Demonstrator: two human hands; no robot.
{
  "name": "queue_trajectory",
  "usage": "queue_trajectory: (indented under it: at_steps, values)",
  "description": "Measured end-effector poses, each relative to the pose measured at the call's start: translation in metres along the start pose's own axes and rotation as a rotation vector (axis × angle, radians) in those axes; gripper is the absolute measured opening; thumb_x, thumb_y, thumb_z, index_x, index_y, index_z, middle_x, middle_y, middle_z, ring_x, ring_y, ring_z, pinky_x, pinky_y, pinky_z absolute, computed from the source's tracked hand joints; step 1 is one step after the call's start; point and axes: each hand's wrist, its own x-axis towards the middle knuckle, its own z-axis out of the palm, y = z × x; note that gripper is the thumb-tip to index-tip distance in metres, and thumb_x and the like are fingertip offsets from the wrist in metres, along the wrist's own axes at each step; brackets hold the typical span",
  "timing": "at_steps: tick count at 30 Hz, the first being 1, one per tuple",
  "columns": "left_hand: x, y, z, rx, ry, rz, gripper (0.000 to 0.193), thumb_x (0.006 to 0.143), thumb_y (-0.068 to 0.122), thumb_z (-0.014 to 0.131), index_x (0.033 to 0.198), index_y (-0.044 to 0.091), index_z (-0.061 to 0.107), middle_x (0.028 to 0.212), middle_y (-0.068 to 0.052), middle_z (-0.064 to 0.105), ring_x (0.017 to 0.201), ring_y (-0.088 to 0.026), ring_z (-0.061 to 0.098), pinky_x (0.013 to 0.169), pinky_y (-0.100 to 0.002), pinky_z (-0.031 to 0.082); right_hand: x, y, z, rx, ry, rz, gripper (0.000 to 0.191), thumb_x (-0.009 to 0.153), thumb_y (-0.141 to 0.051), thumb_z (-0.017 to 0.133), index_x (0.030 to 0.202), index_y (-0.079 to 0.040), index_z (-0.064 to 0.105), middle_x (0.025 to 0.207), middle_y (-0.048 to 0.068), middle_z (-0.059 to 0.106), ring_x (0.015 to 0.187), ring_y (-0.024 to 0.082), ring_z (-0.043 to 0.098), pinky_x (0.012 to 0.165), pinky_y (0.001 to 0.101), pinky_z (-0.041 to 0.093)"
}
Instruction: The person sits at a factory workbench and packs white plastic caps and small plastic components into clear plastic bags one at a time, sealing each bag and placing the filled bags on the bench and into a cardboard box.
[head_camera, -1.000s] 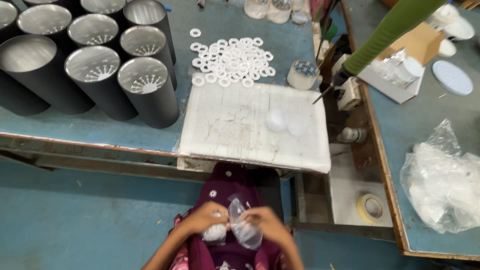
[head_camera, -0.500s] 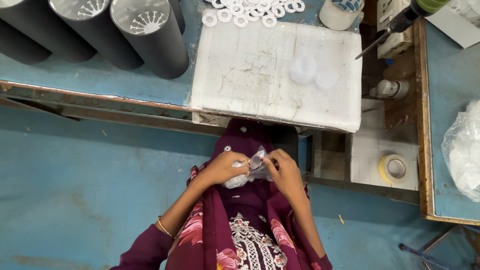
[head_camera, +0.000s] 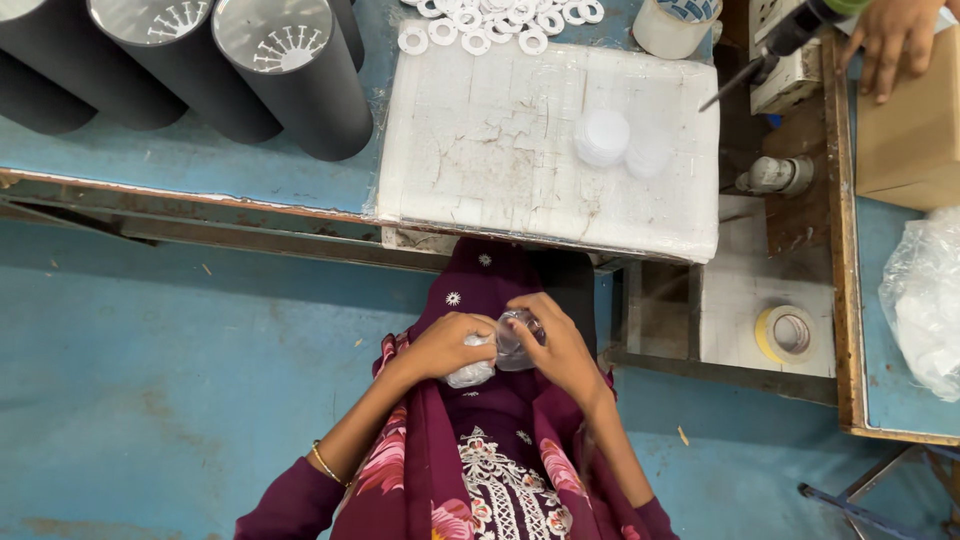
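Observation:
Over my lap, my left hand (head_camera: 445, 346) and my right hand (head_camera: 556, 345) meet on a small clear plastic bag (head_camera: 512, 338) with white pieces inside. A bulge of the bag with white pieces (head_camera: 470, 374) hangs below my left hand. Both hands pinch the bag between fingers and thumbs. Ahead on the blue table lies a white foam slab (head_camera: 500, 140) with two round white discs (head_camera: 604, 136) on it. Several white rings (head_camera: 480, 28) lie beyond the slab.
Black tubes with silver finned tops (head_camera: 290, 70) stand at the table's left. A tape roll (head_camera: 786, 333) lies on a low white shelf at right. Another person's hand (head_camera: 890, 45) rests on a cardboard box (head_camera: 905, 130). A crumpled clear bag (head_camera: 925, 300) sits at far right.
The view has tilted down and closer, so the table slid upward in frame. My hands stay together on the bag, with the fingers shifting slightly.

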Motion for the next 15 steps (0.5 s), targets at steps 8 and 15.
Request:
queue_trajectory:
  at_steps: [8,15]
  values:
    - [-0.001,-0.006,-0.002,-0.147,0.057,0.100,0.018,0.082,0.015,0.066,0.075,-0.001,0.066,0.119,-0.008,0.078,0.085,-0.018,0.073,0.078,-0.032,0.056,-0.004,0.005,0.006,-0.018,0.159,0.222,0.009,0.092,-0.006,0.068,0.094,0.000,0.075,0.083,0.009,0.073,0.070,0.019,0.069,0.064,0.0294,0.053]
    - [-0.003,-0.009,0.005,-0.301,0.010,0.121,0.013,0.086,0.010,0.068,0.081,-0.002,0.068,0.116,-0.014,0.077,0.092,-0.017,0.070,0.085,-0.030,0.055,-0.019,0.054,-0.010,0.420,0.004,0.406,0.012,0.093,-0.007,0.069,0.095,0.002,0.077,0.080,0.004,0.075,0.070,0.006,0.065,0.064,0.0233,0.053]
